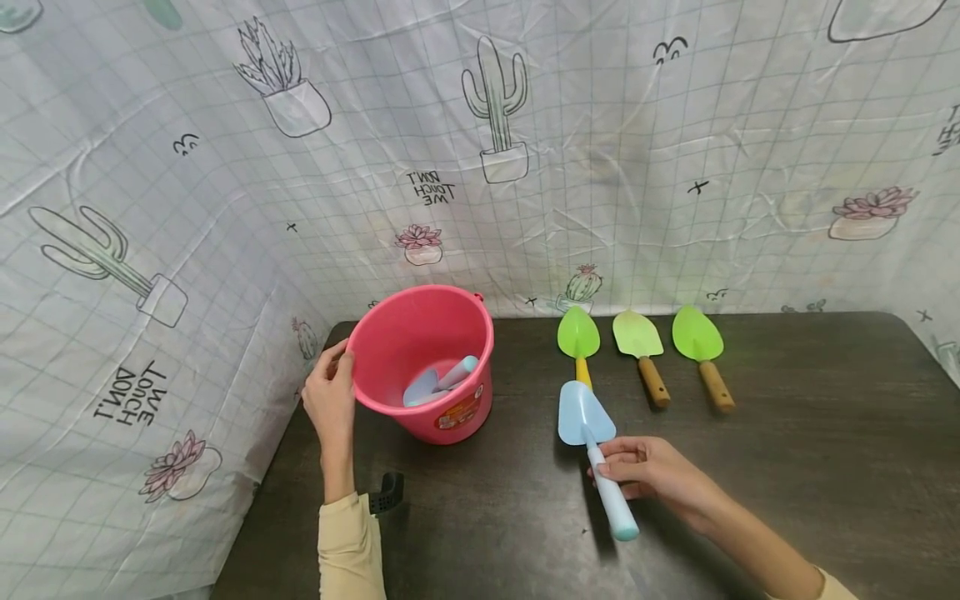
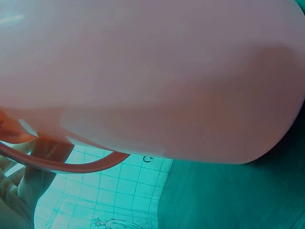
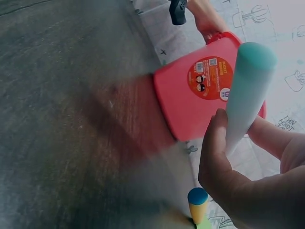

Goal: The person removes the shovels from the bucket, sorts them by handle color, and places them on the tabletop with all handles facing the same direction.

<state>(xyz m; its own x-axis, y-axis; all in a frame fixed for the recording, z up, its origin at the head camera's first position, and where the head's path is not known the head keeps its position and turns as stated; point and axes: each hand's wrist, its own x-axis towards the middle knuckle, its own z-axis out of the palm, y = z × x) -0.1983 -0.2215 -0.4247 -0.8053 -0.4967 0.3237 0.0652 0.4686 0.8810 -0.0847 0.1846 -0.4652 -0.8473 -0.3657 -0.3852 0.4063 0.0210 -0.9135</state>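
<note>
With its fingers at the left rim, my left hand (image 1: pixel 330 392) grips the pink bucket (image 1: pixel 420 333). The left wrist view is mostly filled by the bucket's wall (image 2: pixel 157 71), and the bucket's handle (image 2: pixel 90 166) passes by the hand (image 2: pixel 28 191). Small light blue trowels (image 1: pixel 459 371) lie inside the bucket, partly hidden by its front wall. Between thumb and fingers, my right hand (image 1: pixel 645 471) holds a light blue trowel (image 1: pixel 581 414) by its pale handle (image 3: pixel 248 90). Its blade points away from me and overlaps the yellow handle of a green trowel (image 1: pixel 578 332) in the head view.
Right of that green trowel, a pale green trowel (image 1: pixel 637 335) and another green trowel (image 1: pixel 697 333), both wooden-handled, lie along the back of the dark table (image 1: pixel 810 433). A white cloth (image 1: pixel 600 125) printed with cacti hangs behind and at the sides. A black strap (image 1: pixel 387 493) is on the left wrist.
</note>
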